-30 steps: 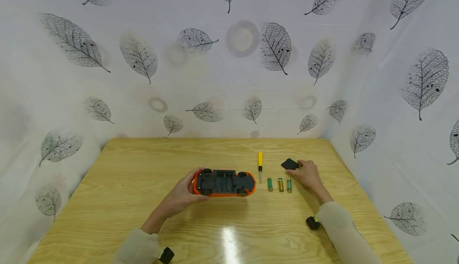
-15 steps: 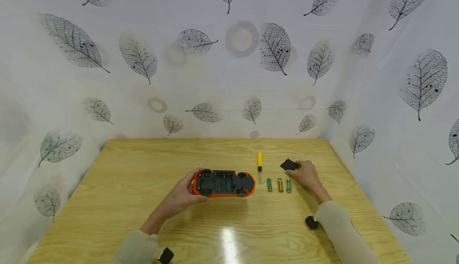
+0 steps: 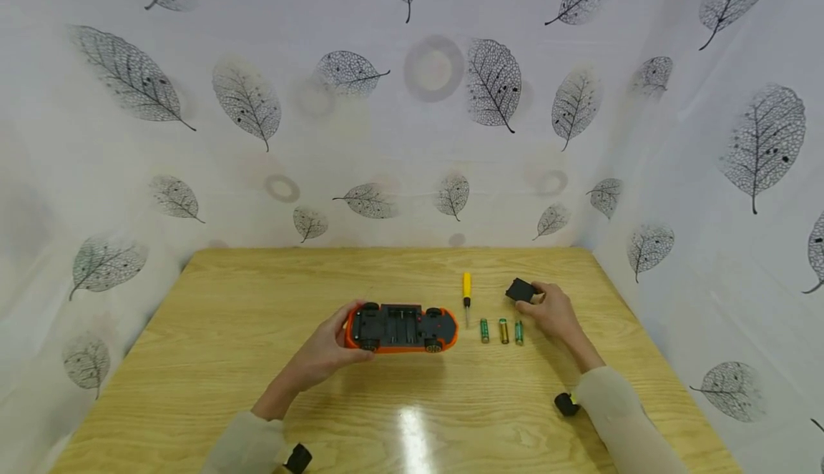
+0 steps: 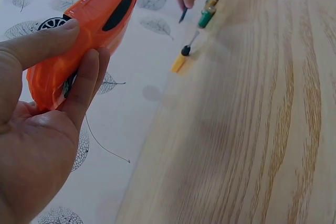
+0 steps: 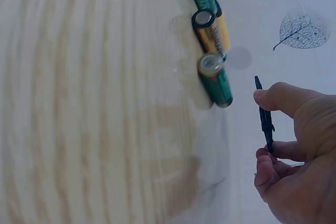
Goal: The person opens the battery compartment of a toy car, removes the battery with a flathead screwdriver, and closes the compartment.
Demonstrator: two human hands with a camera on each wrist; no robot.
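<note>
My left hand [image 3: 326,351] grips the rear of an orange toy car [image 3: 402,329] turned underside up, its battery compartment facing the camera. In the left wrist view the thumb lies along one side of the car [image 4: 94,40] and the fingers curl round the other. At the right, my right hand [image 3: 551,312] pinches a thin black battery cover [image 3: 520,290] between thumb and fingers. The right wrist view shows that cover [image 5: 265,119] edge-on, with a small tab on it. Beside this hand, three batteries [image 3: 503,331] stand in a row, two green and one gold.
A screwdriver [image 3: 467,292] with a yellow handle lies behind the batteries, its tip toward me. All of this is on a wooden table [image 3: 270,274], enclosed at the back and sides by leaf-patterned white cloth [image 3: 386,138]. Each sleeve carries a black wrist camera [image 3: 566,404].
The right hand has tilted and slightly raised the black battery cover, and its wrist has shifted a little right. The left hand and the toy car have stayed in place.
</note>
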